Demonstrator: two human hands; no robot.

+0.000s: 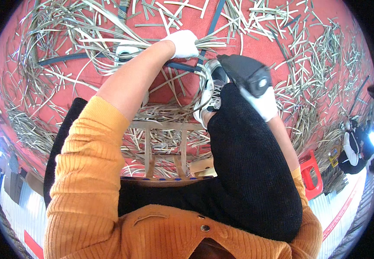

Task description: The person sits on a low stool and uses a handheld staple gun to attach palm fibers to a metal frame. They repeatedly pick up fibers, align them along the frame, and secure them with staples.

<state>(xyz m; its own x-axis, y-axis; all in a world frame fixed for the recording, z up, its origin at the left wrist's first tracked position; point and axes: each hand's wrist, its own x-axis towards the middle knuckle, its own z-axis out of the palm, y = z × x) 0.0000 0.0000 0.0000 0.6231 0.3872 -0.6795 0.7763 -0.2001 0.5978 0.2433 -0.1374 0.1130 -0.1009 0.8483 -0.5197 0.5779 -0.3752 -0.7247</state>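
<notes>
My left hand (183, 44), in a white glove, is closed around a bundle of long thin plant-like strips (94, 32). The short ends of the bundle poke out to the right of the glove, and its long part fans out to the left. My right hand (265, 105), also gloved in white, grips a broad black tool (245, 71) with a small bright spot on it. The tool is slightly blurred, so its exact kind is unclear. It is beside my shoe (213, 93), to the right of the bundle's ends.
Cut strips (320, 64) litter the red floor covering (254, 47). Dark straight bars (216, 19) lie around the bundle. A wooden frame (165, 125) stands between my legs. At right are a red plastic stool (311, 177) and another person (354, 149).
</notes>
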